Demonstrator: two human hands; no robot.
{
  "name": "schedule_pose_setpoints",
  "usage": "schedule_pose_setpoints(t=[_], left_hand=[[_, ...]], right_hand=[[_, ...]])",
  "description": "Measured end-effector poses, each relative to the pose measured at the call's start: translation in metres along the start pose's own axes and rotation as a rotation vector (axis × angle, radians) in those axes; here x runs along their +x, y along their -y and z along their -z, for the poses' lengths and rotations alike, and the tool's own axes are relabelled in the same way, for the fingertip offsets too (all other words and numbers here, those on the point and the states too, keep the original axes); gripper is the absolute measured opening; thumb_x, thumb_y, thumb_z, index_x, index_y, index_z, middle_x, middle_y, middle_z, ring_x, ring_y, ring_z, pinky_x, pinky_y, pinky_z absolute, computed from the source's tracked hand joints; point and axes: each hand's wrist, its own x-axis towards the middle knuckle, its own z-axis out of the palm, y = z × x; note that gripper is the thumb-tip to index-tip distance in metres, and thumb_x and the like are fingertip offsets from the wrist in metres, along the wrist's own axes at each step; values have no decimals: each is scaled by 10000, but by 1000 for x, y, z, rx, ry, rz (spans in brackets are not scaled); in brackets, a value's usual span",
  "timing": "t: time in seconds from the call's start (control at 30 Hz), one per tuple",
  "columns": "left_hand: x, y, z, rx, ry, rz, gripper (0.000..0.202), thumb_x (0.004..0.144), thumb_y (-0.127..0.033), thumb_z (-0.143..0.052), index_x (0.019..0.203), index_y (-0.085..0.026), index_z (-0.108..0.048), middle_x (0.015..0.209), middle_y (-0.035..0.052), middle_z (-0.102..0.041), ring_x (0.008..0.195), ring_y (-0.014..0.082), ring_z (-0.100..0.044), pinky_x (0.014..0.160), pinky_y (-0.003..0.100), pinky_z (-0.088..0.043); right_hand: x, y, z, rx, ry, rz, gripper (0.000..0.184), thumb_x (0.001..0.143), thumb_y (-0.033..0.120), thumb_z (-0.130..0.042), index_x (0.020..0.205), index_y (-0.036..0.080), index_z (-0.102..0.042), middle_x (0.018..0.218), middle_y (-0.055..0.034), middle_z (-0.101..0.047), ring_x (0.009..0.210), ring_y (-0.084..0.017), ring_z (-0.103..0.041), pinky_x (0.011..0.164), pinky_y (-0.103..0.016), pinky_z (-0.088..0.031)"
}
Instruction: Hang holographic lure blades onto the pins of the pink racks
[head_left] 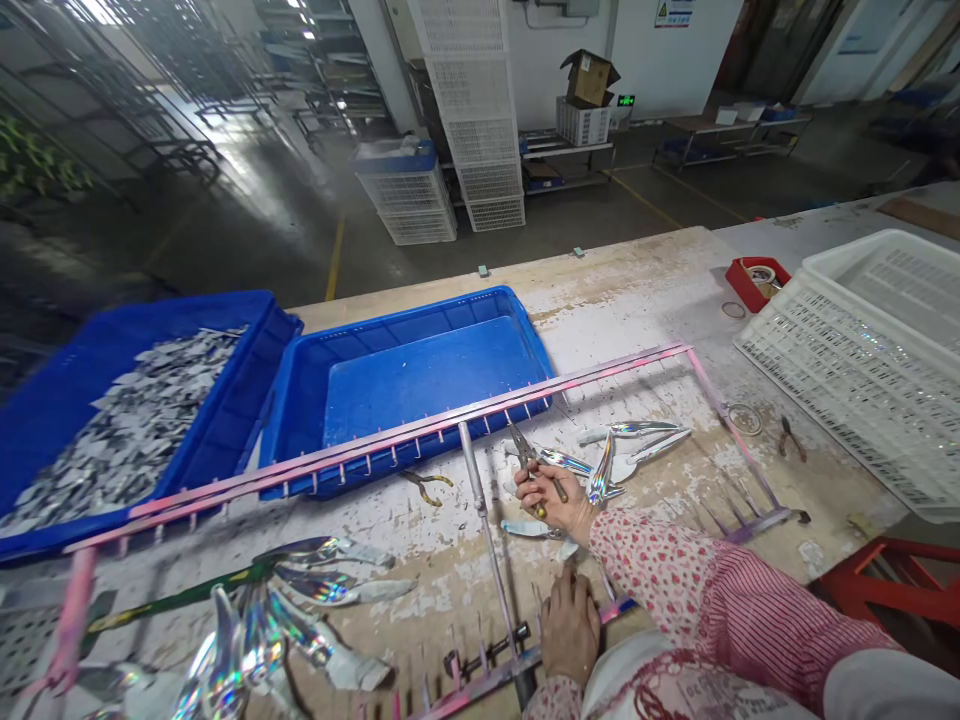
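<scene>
Pink-painted rack (390,437), studded with short hooks, stretches across the table, its far bar passing over the blue tray (427,370). Leftmost sits a blue bin (232,410) heaped with flat silvery pieces (142,420); nearer, shiny blade-like pieces (322,640) fan out. Yellow-handled pliers (426,488) lie beside the tray. Next, the person's 2 hands: the right hand (559,498) has its fingers closed around dark pliers (521,445), tips pointing at the far bar (whether those tips are parted, I can't tell). Below, the left hand (570,625) lies over the near bar, palm hidden, so its grip can't be judged. Farther right stands a white basket (840,370).
</scene>
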Motion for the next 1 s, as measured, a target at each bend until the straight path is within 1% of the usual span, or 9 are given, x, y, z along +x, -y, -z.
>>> schedule_pose_setpoints(t=[0.17, 0.23, 0.37, 0.43, 0.53, 0.63, 0.77, 0.87, 1.0], left_hand=[[-1, -3, 1, -37, 8, 39, 298, 863, -194, -534, 1129, -267, -644, 1337, 23, -575, 1164, 190, -529, 943, 350, -417], [-3, -3, -1, -47, 19, 41, 298, 862, -200, -537, 1133, -261, -647, 1337, 33, -572, 1171, 196, -524, 950, 349, -412], [-7, -3, -6, -42, 33, 41, 301, 866, -240, -547, 1150, -272, -642, 1332, 33, -574, 1161, 201, -525, 953, 360, -397], [-9, -4, -8, -31, 32, 38, 302, 864, -253, -556, 1153, -284, -639, 1333, 21, -573, 1162, 197, -524, 950, 360, -390], [-9, -5, -8, -6, 20, 30, 295, 865, -256, -561, 1147, -288, -640, 1325, 10, -574, 1160, 186, -518, 942, 340, -386], [-8, -5, -4, 14, 21, 31, 296, 867, -247, -553, 1146, -294, -641, 1302, 17, -580, 1145, 194, -516, 927, 333, -388], [-5, -6, 5, 20, 82, 52, 216, 876, -240, -537, 1031, -280, -682, 1012, 21, -666, 974, 191, -569, 864, 336, -401], [-3, -6, 10, -1, 53, 32, 270, 884, -238, -530, 1126, -268, -648, 1230, 26, -621, 1104, 183, -545, 902, 326, -399], [-1, -5, 12, -15, 44, 7, 290, 892, -234, -514, 1153, -271, -634, 1325, 18, -577, 1152, 173, -531, 927, 322, -401]], right_hand=[[-1, 18, 0, -780, -355, -22, 128, 620, 164, -543, 742, 186, -509, 781, -10, -495, 703, -128, -426, 620, -235, -351], [-3, 21, -2, -828, -400, -18, 154, 574, 124, -535, 715, 183, -515, 738, 2, -476, 692, -125, -418, 619, -232, -340], [-11, 17, -13, -309, -201, -33, 211, 590, 180, -517, 798, 193, -484, 794, -9, -524, 627, -100, -410, 583, -215, -333], [-15, 17, -17, -210, -128, 41, 177, 639, 221, -493, 813, 191, -485, 857, -27, -557, 639, -95, -428, 587, -200, -354], [-24, 21, -17, -665, -152, 103, 169, 720, 235, -438, 828, 173, -552, 862, -26, -577, 658, -104, -450, 581, -193, -397], [-40, 16, -11, -1102, -157, 81, 155, 658, 184, -544, 790, 152, -619, 861, -34, -582, 757, -143, -494, 642, -214, -435], [-53, -7, -5, -1435, -36, 78, 266, 584, 94, -583, 826, 184, -644, 924, -40, -571, 850, -178, -514, 792, -281, -427], [-42, -3, 2, -1173, -167, -12, 273, 653, 127, -559, 909, 183, -632, 894, -18, -564, 782, -136, -519, 735, -256, -425], [-23, 35, 11, -743, -359, -132, 365, 649, 146, -582, 1010, 179, -623, 867, 1, -545, 607, -71, -474, 549, -199, -375]])
